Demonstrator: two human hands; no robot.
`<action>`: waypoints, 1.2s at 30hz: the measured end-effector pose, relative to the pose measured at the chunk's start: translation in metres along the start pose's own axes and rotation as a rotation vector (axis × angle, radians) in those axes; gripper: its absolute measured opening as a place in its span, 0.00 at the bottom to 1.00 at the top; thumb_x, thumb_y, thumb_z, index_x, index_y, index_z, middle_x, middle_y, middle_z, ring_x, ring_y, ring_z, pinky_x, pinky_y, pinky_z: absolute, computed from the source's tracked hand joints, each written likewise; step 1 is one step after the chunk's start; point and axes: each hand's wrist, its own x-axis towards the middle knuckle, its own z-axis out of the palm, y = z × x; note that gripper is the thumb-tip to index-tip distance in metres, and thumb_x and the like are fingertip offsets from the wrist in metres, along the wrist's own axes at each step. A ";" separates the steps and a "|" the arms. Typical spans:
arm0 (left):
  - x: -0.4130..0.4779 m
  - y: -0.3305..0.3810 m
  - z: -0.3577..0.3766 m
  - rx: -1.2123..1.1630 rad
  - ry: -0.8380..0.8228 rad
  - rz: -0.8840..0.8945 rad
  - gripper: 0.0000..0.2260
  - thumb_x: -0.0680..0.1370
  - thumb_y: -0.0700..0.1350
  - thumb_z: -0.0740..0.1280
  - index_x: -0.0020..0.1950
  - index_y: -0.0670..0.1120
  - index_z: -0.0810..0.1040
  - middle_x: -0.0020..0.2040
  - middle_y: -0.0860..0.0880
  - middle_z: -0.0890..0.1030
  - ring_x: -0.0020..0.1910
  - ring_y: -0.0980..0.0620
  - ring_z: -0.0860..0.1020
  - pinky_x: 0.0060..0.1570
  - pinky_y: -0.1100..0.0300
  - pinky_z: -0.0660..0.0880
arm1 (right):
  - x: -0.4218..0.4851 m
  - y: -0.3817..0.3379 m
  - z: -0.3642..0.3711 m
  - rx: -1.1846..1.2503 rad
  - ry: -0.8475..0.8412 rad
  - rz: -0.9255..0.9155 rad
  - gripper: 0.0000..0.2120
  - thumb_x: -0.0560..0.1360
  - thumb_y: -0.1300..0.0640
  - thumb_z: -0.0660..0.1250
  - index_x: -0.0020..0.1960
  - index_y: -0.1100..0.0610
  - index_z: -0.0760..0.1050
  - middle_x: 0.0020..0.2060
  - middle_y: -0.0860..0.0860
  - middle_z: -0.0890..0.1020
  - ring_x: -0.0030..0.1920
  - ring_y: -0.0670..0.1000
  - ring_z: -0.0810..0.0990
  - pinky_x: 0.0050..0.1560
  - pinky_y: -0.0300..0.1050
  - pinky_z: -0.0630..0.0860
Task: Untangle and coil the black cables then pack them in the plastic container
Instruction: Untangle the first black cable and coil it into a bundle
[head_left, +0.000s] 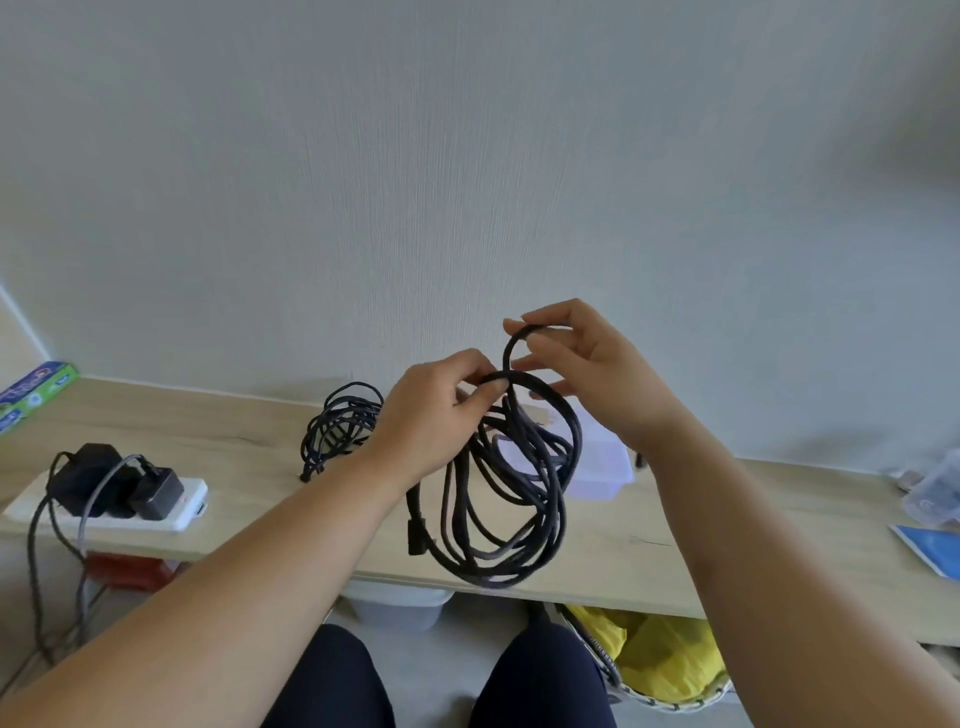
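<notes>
Both arms are raised over the pale wooden surface (234, 431), and a loose black cable bundle (509, 493) hangs between the hands, its lower loops dangling just in front of the near edge. The left hand (436, 415) has thumb and fingers curled round the top of the loops, gripping them together. The right hand (597, 379), a little higher, pinches a small upper loop of the same cable between thumb and fingertips. One plug end (415, 535) hangs down on the left of the bundle. A second black cable (340, 431) lies in a rough coil on the surface behind the left wrist. The plastic container (597, 467) sits on the surface behind the bundle, partly hidden by it. Off to the left lies a white power strip (130, 504) with black chargers (119, 483) plugged in
</notes>
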 end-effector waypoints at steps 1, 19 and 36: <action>0.001 -0.001 -0.001 0.004 0.039 0.003 0.04 0.77 0.47 0.67 0.47 0.48 0.80 0.39 0.59 0.78 0.40 0.56 0.80 0.41 0.63 0.76 | -0.001 -0.001 0.000 0.010 -0.021 0.007 0.08 0.77 0.58 0.65 0.56 0.53 0.72 0.55 0.43 0.82 0.50 0.48 0.83 0.50 0.49 0.80; 0.011 -0.010 0.000 0.183 0.106 0.133 0.09 0.80 0.41 0.63 0.54 0.40 0.81 0.46 0.45 0.80 0.45 0.49 0.77 0.42 0.68 0.67 | 0.000 0.014 0.005 -0.474 0.047 0.087 0.22 0.68 0.42 0.72 0.60 0.47 0.74 0.49 0.43 0.79 0.46 0.46 0.79 0.51 0.42 0.74; 0.018 -0.048 -0.017 -0.092 0.213 -0.477 0.09 0.82 0.47 0.57 0.50 0.46 0.76 0.43 0.49 0.78 0.39 0.53 0.76 0.36 0.62 0.69 | -0.016 0.019 0.013 0.473 0.087 0.054 0.09 0.80 0.65 0.57 0.44 0.58 0.73 0.38 0.47 0.82 0.40 0.46 0.79 0.52 0.43 0.76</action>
